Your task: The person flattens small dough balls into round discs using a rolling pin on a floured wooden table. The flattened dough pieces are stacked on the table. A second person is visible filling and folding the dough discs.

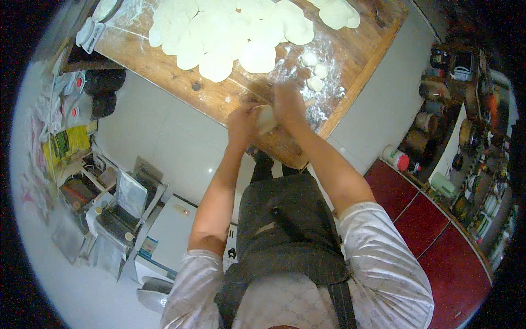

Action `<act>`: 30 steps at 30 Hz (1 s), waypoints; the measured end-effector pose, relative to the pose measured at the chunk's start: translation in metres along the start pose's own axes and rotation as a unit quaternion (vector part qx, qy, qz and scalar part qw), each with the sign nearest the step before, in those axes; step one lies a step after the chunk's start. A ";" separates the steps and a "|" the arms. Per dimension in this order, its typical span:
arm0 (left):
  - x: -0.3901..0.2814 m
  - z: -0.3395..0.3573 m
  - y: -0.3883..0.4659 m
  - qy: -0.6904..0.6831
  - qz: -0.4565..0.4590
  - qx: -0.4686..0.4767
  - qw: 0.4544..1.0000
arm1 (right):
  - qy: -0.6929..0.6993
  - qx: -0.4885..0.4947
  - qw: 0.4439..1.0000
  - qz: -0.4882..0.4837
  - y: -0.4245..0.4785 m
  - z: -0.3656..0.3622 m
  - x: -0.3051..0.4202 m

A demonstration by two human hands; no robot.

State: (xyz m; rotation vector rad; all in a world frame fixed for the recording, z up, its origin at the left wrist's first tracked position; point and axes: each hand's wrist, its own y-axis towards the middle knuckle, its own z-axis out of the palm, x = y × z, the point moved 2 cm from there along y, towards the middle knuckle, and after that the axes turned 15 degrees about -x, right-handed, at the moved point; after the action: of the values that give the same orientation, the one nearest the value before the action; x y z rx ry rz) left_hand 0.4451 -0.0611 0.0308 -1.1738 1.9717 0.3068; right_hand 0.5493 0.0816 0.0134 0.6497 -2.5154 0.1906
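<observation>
My left hand [241,122] is at the near edge of a floured wooden table [361,61], its fingers on the left edge of a small pale dough round [266,118]. My right hand [289,103] is on the other side of that round, blurred by motion. What lies under its fingers is hidden. Just beyond, to the right, several small dough pieces [314,72] rest in loose flour. Thin flat dough rounds [230,33] overlap in a wide spread across the far part of the table. More rounds [339,14] lie at the top right.
A white device [90,35] stands at the table's far left corner. A red cabinet [427,238] with a crowded counter curves along the right. To the left are a machine with a metal tray [131,193], a white chest-like appliance [172,230] and a yellow bag [68,144].
</observation>
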 end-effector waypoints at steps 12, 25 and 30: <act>0.013 -0.027 -0.009 0.013 0.099 0.071 0.992 | -0.027 0.018 0.988 -0.152 -0.006 -0.005 -0.004; -0.091 0.027 0.001 -0.045 0.068 -0.002 0.997 | -0.009 0.066 0.973 -0.223 -0.064 -0.027 -0.060; -0.169 0.114 0.007 0.080 0.371 -0.018 0.925 | 0.000 0.040 0.961 -0.273 -0.074 -0.001 -0.104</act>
State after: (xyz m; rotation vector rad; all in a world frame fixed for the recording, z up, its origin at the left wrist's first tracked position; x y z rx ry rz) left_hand 0.5399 0.1125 0.0808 -0.4259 2.5086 0.6460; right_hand 0.6629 0.0598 -0.0401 1.3391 -2.2333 0.0893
